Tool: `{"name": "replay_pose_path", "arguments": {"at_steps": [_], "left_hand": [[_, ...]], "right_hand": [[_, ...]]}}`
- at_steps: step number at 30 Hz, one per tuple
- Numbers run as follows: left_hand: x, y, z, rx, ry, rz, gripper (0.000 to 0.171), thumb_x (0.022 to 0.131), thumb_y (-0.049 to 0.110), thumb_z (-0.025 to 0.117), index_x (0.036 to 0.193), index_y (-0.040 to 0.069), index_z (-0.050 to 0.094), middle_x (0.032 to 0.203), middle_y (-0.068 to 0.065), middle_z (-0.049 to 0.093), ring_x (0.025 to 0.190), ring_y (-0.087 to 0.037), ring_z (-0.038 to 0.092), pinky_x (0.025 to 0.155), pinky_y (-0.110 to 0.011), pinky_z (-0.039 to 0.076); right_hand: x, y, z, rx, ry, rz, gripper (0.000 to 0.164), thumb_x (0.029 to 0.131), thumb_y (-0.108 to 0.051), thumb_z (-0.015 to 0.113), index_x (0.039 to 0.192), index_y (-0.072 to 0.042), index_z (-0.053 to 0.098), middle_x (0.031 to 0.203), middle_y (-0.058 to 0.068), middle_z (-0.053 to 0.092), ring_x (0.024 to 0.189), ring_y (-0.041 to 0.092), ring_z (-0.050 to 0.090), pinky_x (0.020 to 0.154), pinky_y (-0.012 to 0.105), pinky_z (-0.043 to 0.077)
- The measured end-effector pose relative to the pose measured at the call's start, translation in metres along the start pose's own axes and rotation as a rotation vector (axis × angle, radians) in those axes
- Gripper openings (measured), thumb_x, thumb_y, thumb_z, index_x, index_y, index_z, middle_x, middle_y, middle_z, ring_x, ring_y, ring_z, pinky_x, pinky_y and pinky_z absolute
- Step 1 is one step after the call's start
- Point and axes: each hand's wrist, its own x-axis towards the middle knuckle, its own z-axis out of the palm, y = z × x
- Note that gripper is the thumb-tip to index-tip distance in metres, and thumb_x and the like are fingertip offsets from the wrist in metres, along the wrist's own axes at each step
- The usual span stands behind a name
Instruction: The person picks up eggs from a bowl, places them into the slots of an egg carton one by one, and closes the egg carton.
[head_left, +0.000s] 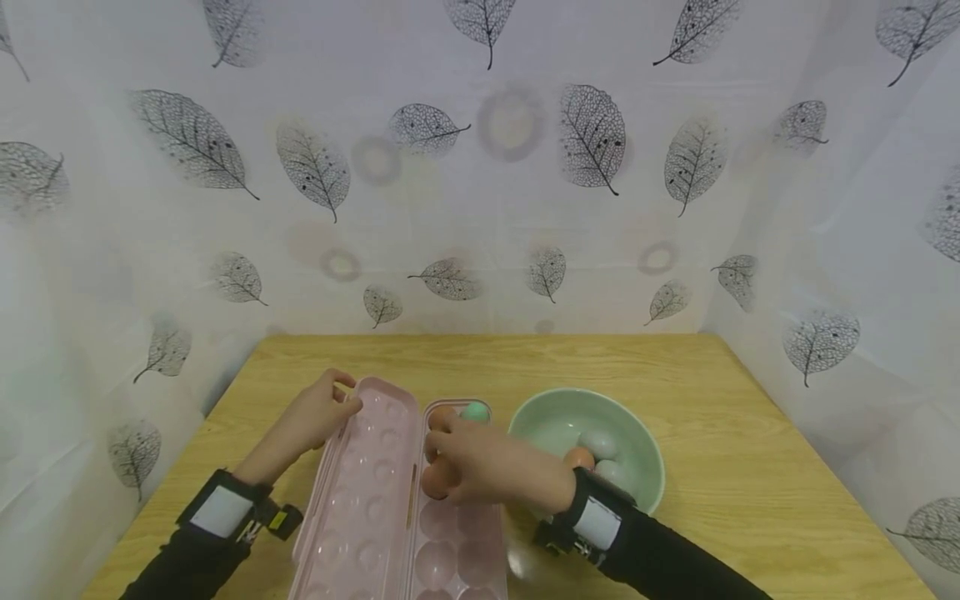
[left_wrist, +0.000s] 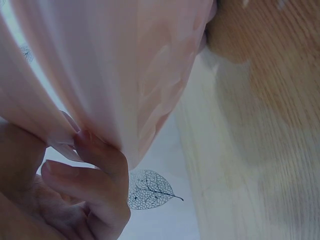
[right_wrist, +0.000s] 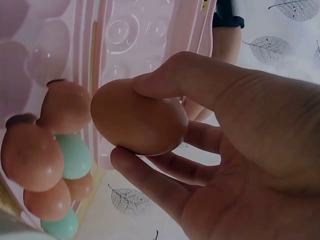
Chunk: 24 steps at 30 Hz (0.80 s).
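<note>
A pink plastic egg tray lies unfolded, its dimpled lid to the left. My left hand pinches the lid's outer far edge between thumb and fingers; the left wrist view shows the fingers curled at that rim. My right hand is over the far half of the tray and holds a brown egg between thumb and fingertips. In the right wrist view, several brown eggs and two green eggs sit in the tray beside the held egg.
A pale green bowl stands right of the tray, partly behind my right forearm. Inside are pale eggs and a brown egg. The wooden table is bordered at the back and sides by a leaf-patterned curtain.
</note>
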Motion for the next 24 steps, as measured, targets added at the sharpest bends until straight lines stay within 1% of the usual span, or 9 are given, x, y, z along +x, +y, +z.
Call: {"name": "replay_pose_path", "arguments": {"at_steps": [3, 7, 10, 12, 15, 17, 22, 24], "left_hand": [[0.0, 0.0, 0.0, 0.002, 0.003, -0.001, 0.054, 0.096, 0.024, 0.057, 0.141, -0.002, 0.041, 0.123, -0.027, 0.058, 0.049, -0.011, 0.042, 0.044, -0.022, 0.038], [0.0, 0.0, 0.0, 0.004, 0.005, -0.002, 0.055, 0.096, 0.023, 0.057, 0.141, -0.002, 0.042, 0.122, -0.027, 0.058, 0.051, -0.012, 0.044, 0.045, -0.022, 0.039], [0.0, 0.0, 0.001, 0.003, 0.005, 0.0, 0.055, 0.095, 0.023, 0.057, 0.141, -0.003, 0.042, 0.122, -0.027, 0.058, 0.051, -0.012, 0.044, 0.045, -0.022, 0.039], [0.0, 0.0, 0.001, 0.001, 0.003, -0.001, 0.055, 0.096, 0.023, 0.057, 0.141, -0.002, 0.042, 0.122, -0.027, 0.058, 0.051, -0.012, 0.044, 0.045, -0.022, 0.039], [0.0, -0.001, 0.001, 0.0, 0.001, 0.0, 0.054, 0.096, 0.024, 0.057, 0.141, -0.002, 0.042, 0.123, -0.027, 0.058, 0.051, -0.012, 0.044, 0.045, -0.022, 0.039], [0.0, -0.001, 0.001, 0.0, 0.0, 0.002, 0.054, 0.096, 0.024, 0.057, 0.141, -0.003, 0.042, 0.123, -0.028, 0.058, 0.051, -0.012, 0.044, 0.045, -0.022, 0.039], [0.001, -0.002, 0.001, 0.0, 0.002, 0.005, 0.054, 0.097, 0.023, 0.057, 0.142, -0.003, 0.041, 0.122, -0.027, 0.058, 0.051, -0.012, 0.044, 0.045, -0.022, 0.04], [0.001, -0.002, 0.001, 0.002, 0.003, 0.004, 0.055, 0.097, 0.024, 0.057, 0.142, -0.002, 0.041, 0.122, -0.027, 0.058, 0.052, -0.012, 0.045, 0.045, -0.023, 0.04]], "right_hand": [[0.003, -0.005, 0.001, -0.013, -0.003, 0.018, 0.029, 0.079, -0.016, 0.077, 0.104, -0.013, 0.063, 0.106, 0.001, 0.049, 0.07, 0.005, 0.046, 0.062, 0.012, 0.041], [0.006, -0.013, 0.0, -0.021, -0.029, 0.062, 0.035, 0.077, -0.019, 0.08, 0.108, -0.017, 0.064, 0.105, -0.001, 0.053, 0.07, 0.003, 0.047, 0.063, 0.013, 0.042], [0.007, -0.017, 0.001, -0.046, -0.045, 0.088, 0.037, 0.076, -0.02, 0.081, 0.108, -0.02, 0.064, 0.1, -0.003, 0.052, 0.068, 0.003, 0.047, 0.059, 0.015, 0.042], [0.007, -0.019, 0.003, -0.073, -0.049, 0.101, 0.035, 0.077, -0.022, 0.08, 0.107, -0.022, 0.064, 0.097, -0.004, 0.051, 0.067, 0.005, 0.047, 0.057, 0.018, 0.041], [0.008, -0.02, 0.007, -0.123, -0.054, 0.114, 0.035, 0.076, -0.025, 0.081, 0.107, -0.025, 0.064, 0.095, -0.005, 0.051, 0.069, 0.006, 0.047, 0.056, 0.022, 0.038], [0.009, -0.019, 0.011, -0.136, -0.06, 0.117, 0.035, 0.076, -0.025, 0.081, 0.107, -0.025, 0.065, 0.096, -0.005, 0.052, 0.072, 0.006, 0.047, 0.057, 0.023, 0.036], [0.01, -0.018, 0.019, -0.078, -0.094, 0.113, 0.034, 0.078, -0.023, 0.081, 0.108, -0.023, 0.065, 0.098, -0.006, 0.053, 0.075, 0.004, 0.047, 0.062, 0.017, 0.04], [0.01, -0.017, 0.022, -0.063, -0.1, 0.104, 0.032, 0.078, -0.023, 0.081, 0.106, -0.022, 0.065, 0.098, -0.006, 0.052, 0.076, 0.003, 0.047, 0.061, 0.014, 0.041]]}}
